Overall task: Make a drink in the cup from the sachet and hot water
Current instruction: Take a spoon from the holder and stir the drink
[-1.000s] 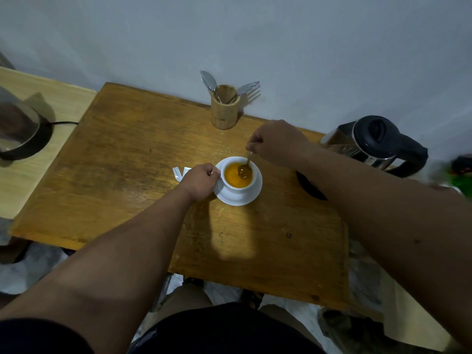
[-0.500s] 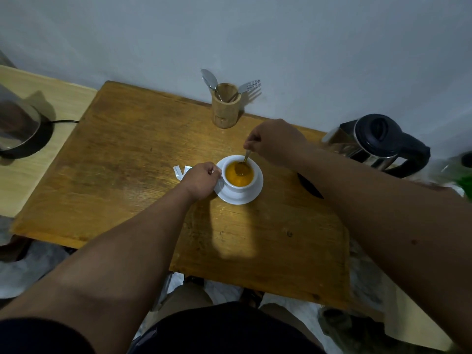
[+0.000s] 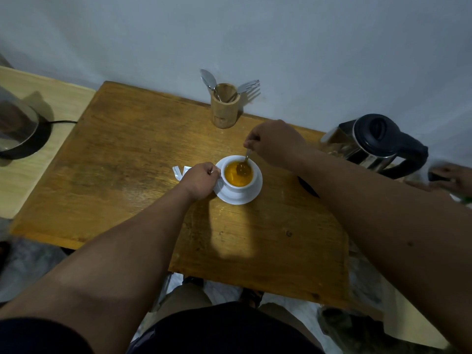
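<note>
left hand (image 3: pixel 200 179): clamped on the cup (image 3: pixel 239 184) handle so it won't slide
right hand (image 3: pixel 274 142): grip pinching spoon (image 3: pixel 244 163), stirring orange drink mid-frame
sachet (image 3: pixel 180 171): empty, left of saucer (image 3: pixel 251 194)

Glossy white ceramic cup (image 3: pixel 238 186) and saucer (image 3: pixel 251 194) on worn, grainy wood table (image 3: pixel 132 159) (shiny metal kettle (image 3: pixel 367 146) alongside)

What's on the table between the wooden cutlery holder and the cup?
In the head view, only the right hand, holding the spoon, lies between the wooden cutlery holder and the cup; otherwise bare table.
</note>
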